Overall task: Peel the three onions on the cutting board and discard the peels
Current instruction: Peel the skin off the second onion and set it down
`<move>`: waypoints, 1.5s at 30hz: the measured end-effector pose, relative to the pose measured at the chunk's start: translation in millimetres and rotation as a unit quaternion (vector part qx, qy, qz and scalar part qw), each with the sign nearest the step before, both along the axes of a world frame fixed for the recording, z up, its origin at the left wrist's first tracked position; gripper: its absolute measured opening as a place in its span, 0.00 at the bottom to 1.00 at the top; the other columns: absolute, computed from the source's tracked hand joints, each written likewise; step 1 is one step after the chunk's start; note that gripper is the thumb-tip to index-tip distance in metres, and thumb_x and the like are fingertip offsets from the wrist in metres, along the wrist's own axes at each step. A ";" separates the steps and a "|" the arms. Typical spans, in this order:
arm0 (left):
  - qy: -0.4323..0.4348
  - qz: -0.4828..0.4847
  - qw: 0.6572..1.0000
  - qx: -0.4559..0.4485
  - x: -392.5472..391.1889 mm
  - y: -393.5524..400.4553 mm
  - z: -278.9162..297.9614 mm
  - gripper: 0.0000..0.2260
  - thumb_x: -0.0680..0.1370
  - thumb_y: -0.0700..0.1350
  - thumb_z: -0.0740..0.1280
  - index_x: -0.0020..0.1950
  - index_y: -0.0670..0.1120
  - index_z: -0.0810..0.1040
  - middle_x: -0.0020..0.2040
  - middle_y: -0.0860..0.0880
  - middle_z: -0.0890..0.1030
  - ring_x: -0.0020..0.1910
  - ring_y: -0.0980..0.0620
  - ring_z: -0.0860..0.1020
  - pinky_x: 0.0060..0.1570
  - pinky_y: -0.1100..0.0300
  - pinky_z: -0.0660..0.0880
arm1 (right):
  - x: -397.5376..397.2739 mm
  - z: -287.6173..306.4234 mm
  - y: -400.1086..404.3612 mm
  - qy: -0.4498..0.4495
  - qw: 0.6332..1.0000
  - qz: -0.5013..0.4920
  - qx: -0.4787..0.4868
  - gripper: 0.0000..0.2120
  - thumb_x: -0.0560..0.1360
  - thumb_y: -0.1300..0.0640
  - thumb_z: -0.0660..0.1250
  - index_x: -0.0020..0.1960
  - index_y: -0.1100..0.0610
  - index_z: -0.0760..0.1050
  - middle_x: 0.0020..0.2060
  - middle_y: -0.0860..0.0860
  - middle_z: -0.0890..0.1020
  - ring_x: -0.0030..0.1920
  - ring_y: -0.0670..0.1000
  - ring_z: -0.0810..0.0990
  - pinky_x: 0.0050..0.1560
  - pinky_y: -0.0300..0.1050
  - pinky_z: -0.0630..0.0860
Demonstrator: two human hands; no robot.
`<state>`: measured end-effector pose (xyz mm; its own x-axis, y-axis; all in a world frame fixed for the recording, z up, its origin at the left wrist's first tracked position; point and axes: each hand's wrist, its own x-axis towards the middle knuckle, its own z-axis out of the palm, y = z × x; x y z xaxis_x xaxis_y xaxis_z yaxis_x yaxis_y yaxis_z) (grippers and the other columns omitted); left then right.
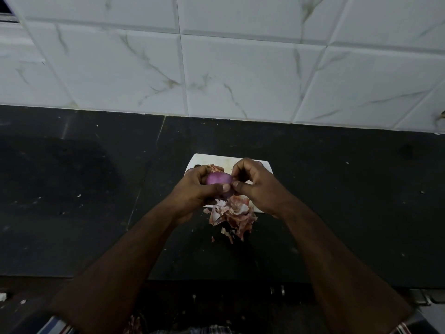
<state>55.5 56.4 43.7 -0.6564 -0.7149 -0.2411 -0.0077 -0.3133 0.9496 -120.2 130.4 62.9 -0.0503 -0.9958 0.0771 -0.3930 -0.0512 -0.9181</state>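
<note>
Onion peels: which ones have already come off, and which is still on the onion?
The loose peel pile lies at the cutting board's near edge; the right hand pinches the piece still attached to the onion.

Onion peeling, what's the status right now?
Left hand grips onion. Right hand pinches its skin. Peels piled at board edge. Nothing blocking.

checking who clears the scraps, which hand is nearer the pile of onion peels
Right. The right hand sits directly above the pile of onion peels, its heel beside them; the left hand, gripping the red onion, is farther left.
</note>
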 end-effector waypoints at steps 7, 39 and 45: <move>-0.011 0.000 1.000 0.011 1.4 -6.6 -0.3 0.25 0.66 0.43 0.77 0.62 0.44 0.77 0.54 0.43 0.83 0.45 0.46 0.83 0.43 0.56 0.79 | -3.1 0.9 2.4 -0.024 0.997 -0.065 -0.037 0.12 0.71 0.70 0.73 0.51 0.59 0.77 0.49 0.49 0.84 0.48 0.49 0.83 0.49 0.43 0.81; 0.071 0.024 0.984 0.164 -0.9 -7.8 3.4 0.22 0.73 0.46 0.71 0.64 0.39 0.75 0.52 0.43 0.83 0.44 0.50 0.84 0.46 0.59 0.82 | 17.7 -3.5 2.8 0.115 0.980 -0.079 -0.142 0.23 0.71 0.65 0.74 0.64 0.53 0.79 0.58 0.38 0.77 0.61 0.37 0.74 0.57 0.41 0.76; 0.080 0.068 0.976 0.189 -0.8 -3.9 1.9 0.25 0.73 0.47 0.72 0.66 0.37 0.74 0.56 0.40 0.82 0.46 0.47 0.85 0.40 0.61 0.82 | 11.3 -18.9 6.4 0.163 0.958 -0.125 -0.201 0.11 0.72 0.71 0.71 0.49 0.59 0.84 0.44 0.50 0.85 0.48 0.45 0.81 0.52 0.43 0.78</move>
<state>54.7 52.5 45.6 -0.6119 -0.6779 -0.4073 0.1971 -0.6295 0.7516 -108.9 136.8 44.0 -0.1909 -0.8420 0.5046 -0.7019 -0.2422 -0.6698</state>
